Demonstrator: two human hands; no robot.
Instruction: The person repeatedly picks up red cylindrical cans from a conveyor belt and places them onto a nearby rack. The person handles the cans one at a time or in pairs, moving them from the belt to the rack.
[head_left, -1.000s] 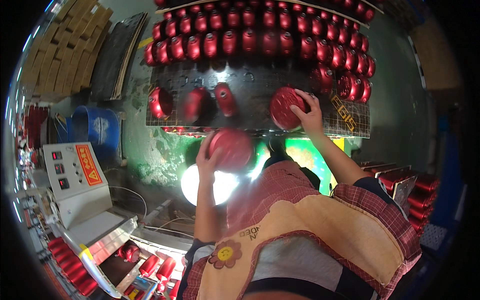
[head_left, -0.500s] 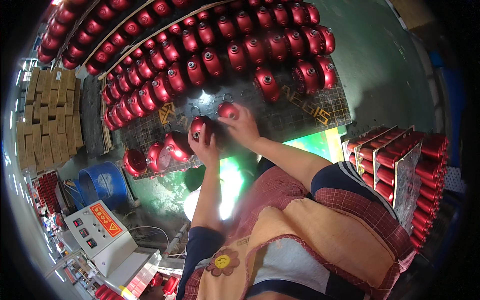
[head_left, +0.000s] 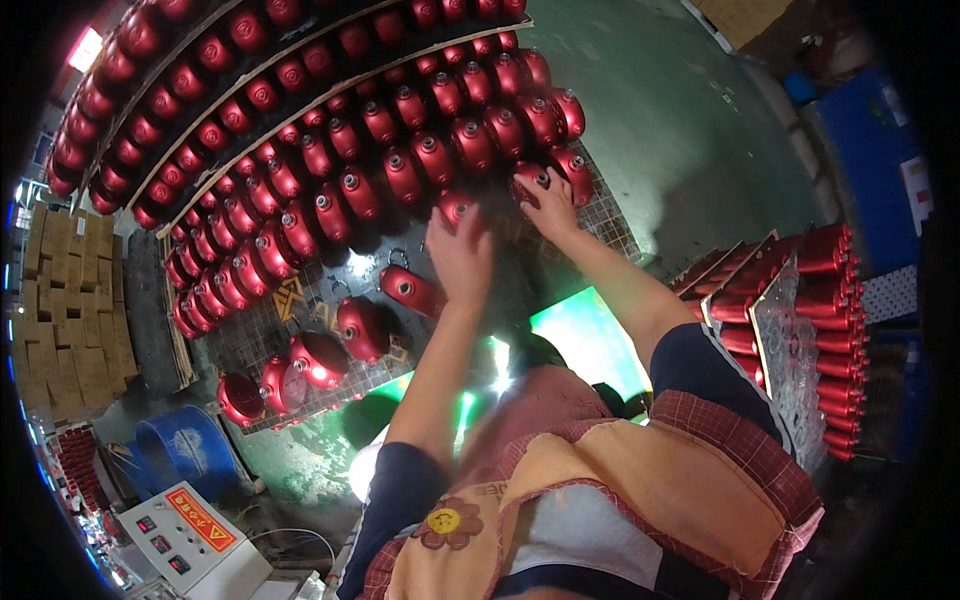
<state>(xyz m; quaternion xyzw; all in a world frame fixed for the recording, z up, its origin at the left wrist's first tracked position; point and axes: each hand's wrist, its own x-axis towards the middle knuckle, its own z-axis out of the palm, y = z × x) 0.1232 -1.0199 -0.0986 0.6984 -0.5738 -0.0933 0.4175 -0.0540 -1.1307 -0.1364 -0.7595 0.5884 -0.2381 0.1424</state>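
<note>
My left hand (head_left: 463, 262) reaches to a glossy red metal cylinder (head_left: 455, 202) with a silver neck, its thumb and fingers bent around the near side. Farther right, my right hand (head_left: 554, 210) grips another red cylinder (head_left: 527, 177) near the row's right end; its fingers lie over the top. To the left of my left hand, a red cylinder (head_left: 415, 292) lies tilted on the dark grid-marked mat (head_left: 320, 285), with a small dark ring by its end. More cylinders, among them one (head_left: 362, 330) with its neck hole showing, stand along the near left edge.
Dense rows of red cylinders (head_left: 325, 215) fill the far side, split by wooden strips. Stacked cardboard boxes (head_left: 70, 300) and a blue barrel (head_left: 185, 450) stand left, above a grey control box (head_left: 185, 535). At right are layered, film-wrapped red cylinders (head_left: 840, 340).
My hands have let go of the two nearer cylinders and moved right and away to two others in the row. The view has shifted, so the scene sits lower and farther left.
</note>
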